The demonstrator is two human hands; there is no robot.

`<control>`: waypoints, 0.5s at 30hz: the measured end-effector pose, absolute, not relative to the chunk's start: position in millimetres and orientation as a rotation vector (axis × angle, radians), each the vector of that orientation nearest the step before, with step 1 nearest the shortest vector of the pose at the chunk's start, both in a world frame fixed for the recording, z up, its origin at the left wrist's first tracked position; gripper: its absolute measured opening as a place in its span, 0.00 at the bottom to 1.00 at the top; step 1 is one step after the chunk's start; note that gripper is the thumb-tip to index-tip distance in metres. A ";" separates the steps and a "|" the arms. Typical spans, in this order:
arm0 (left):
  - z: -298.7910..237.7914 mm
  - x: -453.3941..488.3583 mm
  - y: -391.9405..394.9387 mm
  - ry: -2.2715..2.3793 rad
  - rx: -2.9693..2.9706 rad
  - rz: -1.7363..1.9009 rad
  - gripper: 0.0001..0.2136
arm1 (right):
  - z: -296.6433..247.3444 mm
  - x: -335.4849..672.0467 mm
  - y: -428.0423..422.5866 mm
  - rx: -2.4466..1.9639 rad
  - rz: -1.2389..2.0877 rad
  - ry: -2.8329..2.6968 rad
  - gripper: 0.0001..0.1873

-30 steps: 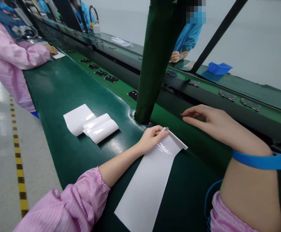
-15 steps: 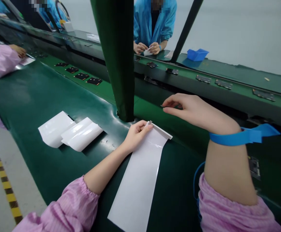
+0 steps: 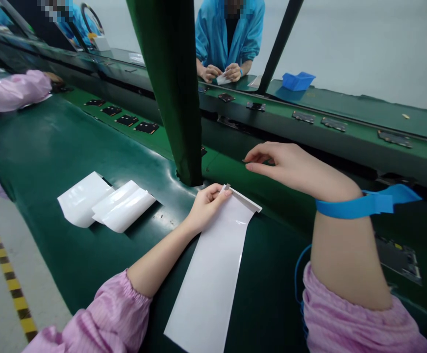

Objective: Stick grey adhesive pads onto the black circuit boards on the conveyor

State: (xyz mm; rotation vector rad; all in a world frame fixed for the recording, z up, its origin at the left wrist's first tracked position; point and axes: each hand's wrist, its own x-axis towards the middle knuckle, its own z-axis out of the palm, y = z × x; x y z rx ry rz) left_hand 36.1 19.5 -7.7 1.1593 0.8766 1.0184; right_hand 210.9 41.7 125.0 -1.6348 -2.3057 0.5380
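Pinching, with the bent fingers (image 3: 213,190) and thumb of the left hand (image 3: 203,208), the far left corner of a long white sheet (image 3: 209,274), thumb pressed on top just beside a small grey tab (image 3: 227,187). Slanting that sheet over the dark green table (image 3: 62,147) toward the bottom of the view, with a narrow stiff-looking strip (image 3: 246,200) across its far end. Holding the right hand (image 3: 292,164) in the air beyond that end, apart from sheet and strip, with thumb and forefinger tips nearly meeting and the other fingers curled. Cannot tell whether gripping anything between those tips. Wearing a blue band (image 3: 353,206) around the right wrist, with a blue cord (image 3: 297,274) hanging beside the forearm.

To the left of the left hand, two curled white sheets (image 3: 123,206) on the table, one partly overlapping the other. Behind, a green post (image 3: 178,103) and a row of dark flat parts (image 3: 147,127) on a green strip of bench.

On the opposite bench, a blue bin (image 3: 297,82), upright, right of a slanting dark bar (image 3: 281,44). Cannot see into the bin. Left of that bar, a co-worker in blue (image 3: 208,37), holding a small white piece (image 3: 221,79) in both hands.
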 end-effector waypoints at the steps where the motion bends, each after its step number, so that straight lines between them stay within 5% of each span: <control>1: -8.1 36.2 19.3 0.867 1.158 1.019 0.19 | 119.5 209.4 46.4 -1.618 0.558 -2.301 0.17; 15: -9.9 35.4 19.8 0.788 1.167 0.999 0.13 | 4.7 171.3 190.7 -1.566 0.650 -2.166 0.07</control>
